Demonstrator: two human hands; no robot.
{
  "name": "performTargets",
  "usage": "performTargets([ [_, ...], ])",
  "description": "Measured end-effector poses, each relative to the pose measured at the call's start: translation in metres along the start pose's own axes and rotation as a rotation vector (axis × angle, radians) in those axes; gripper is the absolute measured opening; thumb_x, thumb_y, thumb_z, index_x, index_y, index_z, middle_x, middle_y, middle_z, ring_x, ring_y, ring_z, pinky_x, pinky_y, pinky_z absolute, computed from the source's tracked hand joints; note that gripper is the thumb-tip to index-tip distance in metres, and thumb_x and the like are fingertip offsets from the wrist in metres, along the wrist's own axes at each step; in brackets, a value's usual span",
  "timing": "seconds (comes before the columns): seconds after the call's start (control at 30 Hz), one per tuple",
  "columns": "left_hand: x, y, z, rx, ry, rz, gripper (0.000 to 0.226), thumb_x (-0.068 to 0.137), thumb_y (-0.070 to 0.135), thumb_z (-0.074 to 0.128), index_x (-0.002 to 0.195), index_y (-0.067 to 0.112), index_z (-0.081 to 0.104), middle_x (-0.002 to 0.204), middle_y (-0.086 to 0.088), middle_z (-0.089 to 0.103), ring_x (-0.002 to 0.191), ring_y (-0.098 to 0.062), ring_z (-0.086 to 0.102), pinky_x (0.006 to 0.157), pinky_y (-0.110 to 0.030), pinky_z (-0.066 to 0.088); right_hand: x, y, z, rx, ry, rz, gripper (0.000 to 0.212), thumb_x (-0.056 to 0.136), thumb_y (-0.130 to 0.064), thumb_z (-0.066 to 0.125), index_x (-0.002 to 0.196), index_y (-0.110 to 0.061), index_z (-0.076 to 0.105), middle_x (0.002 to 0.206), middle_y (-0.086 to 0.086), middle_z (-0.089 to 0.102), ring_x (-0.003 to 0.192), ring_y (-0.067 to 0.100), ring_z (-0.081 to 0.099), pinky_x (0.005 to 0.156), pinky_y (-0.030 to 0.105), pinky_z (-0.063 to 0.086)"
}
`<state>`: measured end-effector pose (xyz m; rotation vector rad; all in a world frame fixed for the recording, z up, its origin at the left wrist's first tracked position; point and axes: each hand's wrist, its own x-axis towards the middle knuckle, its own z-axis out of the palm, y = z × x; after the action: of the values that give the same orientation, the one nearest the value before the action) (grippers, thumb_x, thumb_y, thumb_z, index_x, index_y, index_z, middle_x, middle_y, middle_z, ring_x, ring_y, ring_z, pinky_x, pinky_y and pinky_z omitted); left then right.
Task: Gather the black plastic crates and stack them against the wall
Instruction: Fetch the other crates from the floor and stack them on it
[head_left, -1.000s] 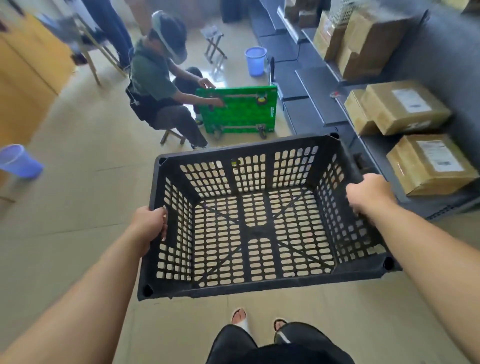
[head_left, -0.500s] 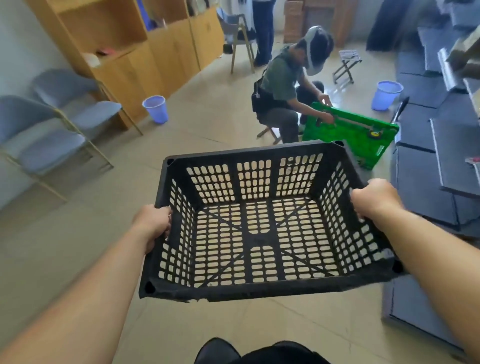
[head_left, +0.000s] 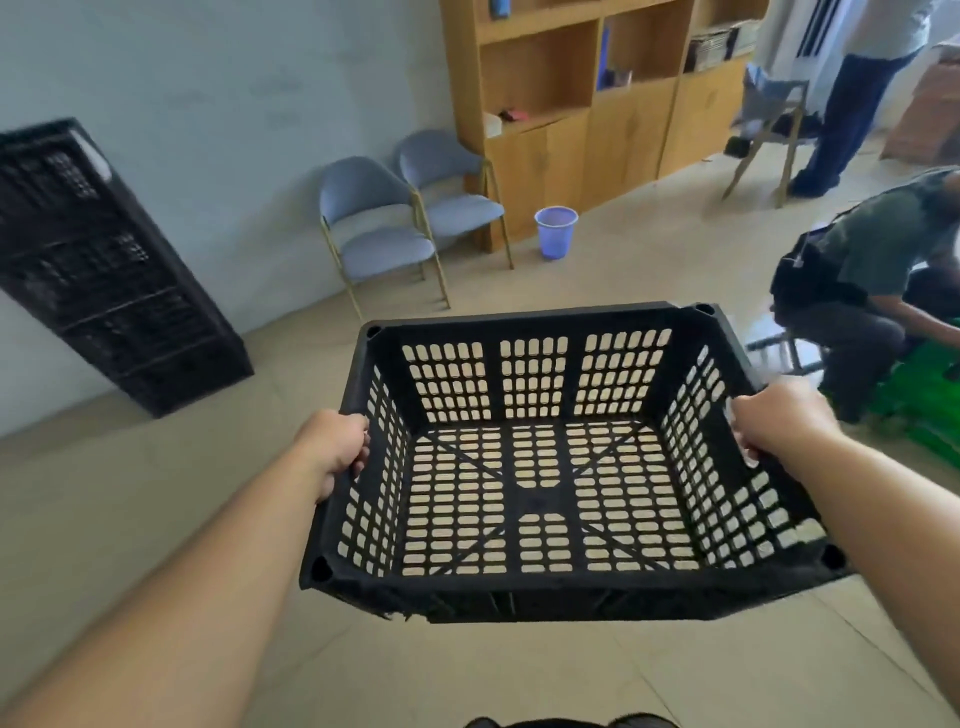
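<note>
Carrying one crate (head_left: 535, 504) | left hand (head_left: 335, 447), right hand (head_left: 774, 421): fingers gripping rims | one stack (head_left: 104, 270) by wall (head_left: 234, 104)

Two grey-blue chairs (head_left: 387, 247) side by side; blue bin (head_left: 556, 234) just beside wooden shelving unit (head_left: 618, 130); seated person (head_left: 872, 244) at right edge.

Crate (head_left: 537, 504): black, walls and base pierced by rows of rounded slots, diagonal ribs crossing the base; stack (head_left: 104, 280): black, like lattice; chairs (head_left: 384, 244): grey-blue pads, brass-toned frames; bin (head_left: 556, 231): lilac-blue; cabinet (head_left: 618, 130): honey wood; floor (head_left: 156, 493): beige tiles; wall (head_left: 208, 104): pale grey-blue; panel (head_left: 927, 410): green.
</note>
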<state>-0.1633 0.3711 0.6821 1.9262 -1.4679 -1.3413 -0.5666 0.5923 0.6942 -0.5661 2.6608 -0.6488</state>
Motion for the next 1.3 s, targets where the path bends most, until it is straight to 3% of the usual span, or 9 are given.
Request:
performTargets([
  [0.13,0.023,-0.012,-0.069,-0.058,0.095,-0.036,0.020,0.101,0.014,0.051,0.085,0.006,0.061,0.077,-0.010,0.056,0.063,-0.019,0.050,0.053,-0.031,0.044,0.004,-0.083,0.041,-0.003,-0.096,-0.111,0.018,0.090,-0.010,0.059,0.084,0.006,0.066,0.077,0.023,0.070,0.069,0.036,0.070,0.055,0.035,0.054],
  [0.4,0.043,-0.035,-0.159,-0.138,0.256,-0.158,0.026,0.096,0.013,0.054,0.072,0.006,0.056,0.064,-0.008,0.054,0.052,-0.019,0.047,0.050,-0.032,0.045,0.011,-0.230,0.109,-0.043,-0.278,-0.312,0.015,0.082,0.000,0.053,0.080,0.006,0.066,0.072,0.024,0.071,0.059,0.034,0.067,0.048,0.027,0.045],
  [0.6,0.052,-0.038,-0.201,-0.167,0.406,-0.251,0.026,0.096,0.013,0.054,0.071,0.006,0.058,0.064,-0.008,0.056,0.054,-0.018,0.049,0.055,-0.033,0.048,0.023,-0.332,0.155,-0.102,-0.408,-0.465,0.017,0.082,-0.001,0.054,0.075,0.008,0.067,0.064,0.021,0.070,0.058,0.034,0.067,0.048,0.027,0.047],
  [0.67,0.052,-0.039,-0.214,-0.195,0.455,-0.284,0.026,0.097,0.012,0.053,0.071,0.007,0.057,0.065,-0.008,0.055,0.053,-0.018,0.049,0.054,-0.030,0.047,0.021,-0.368,0.169,-0.136,-0.440,-0.524,0.020,0.083,-0.003,0.055,0.072,0.006,0.069,0.058,0.019,0.070,0.056,0.033,0.069,0.049,0.031,0.054],
  [0.87,0.058,-0.058,-0.261,-0.288,0.582,-0.363,0.028,0.097,0.011,0.052,0.070,0.007,0.056,0.065,-0.007,0.054,0.056,-0.018,0.048,0.060,-0.031,0.047,-0.006,-0.471,0.211,-0.155,-0.524,-0.693,0.015,0.088,-0.002,0.056,0.080,0.006,0.066,0.070,0.021,0.071,0.060,0.034,0.069,0.047,0.030,0.051],
  [1.03,0.078,-0.074,-0.320,-0.337,0.641,-0.369,0.031,0.103,0.014,0.046,0.075,0.007,0.057,0.068,-0.007,0.053,0.061,-0.019,0.048,0.063,-0.034,0.045,-0.038,-0.546,0.249,-0.184,-0.569,-0.773,0.022,0.088,-0.002,0.055,0.075,0.008,0.070,0.059,0.017,0.071,0.051,0.029,0.067,0.042,0.024,0.045],
  [1.2,0.119,-0.080,-0.398,-0.366,0.669,-0.362,0.030,0.105,0.012,0.044,0.079,0.002,0.057,0.066,-0.011,0.052,0.058,-0.021,0.045,0.056,-0.033,0.042,-0.081,-0.627,0.291,-0.188,-0.596,-0.799,0.025,0.091,0.002,0.051,0.074,0.008,0.068,0.060,0.017,0.071,0.052,0.029,0.067,0.049,0.028,0.050],
  [1.3,0.150,-0.085,-0.457,-0.408,0.653,-0.373,0.027,0.107,0.017,0.045,0.090,0.001,0.060,0.066,-0.010,0.056,0.056,-0.020,0.049,0.053,-0.031,0.045,-0.108,-0.679,0.318,-0.221,-0.579,-0.799,0.031,0.091,0.002,0.050,0.068,0.007,0.069,0.045,0.010,0.064,0.048,0.024,0.063,0.046,0.026,0.045],
])
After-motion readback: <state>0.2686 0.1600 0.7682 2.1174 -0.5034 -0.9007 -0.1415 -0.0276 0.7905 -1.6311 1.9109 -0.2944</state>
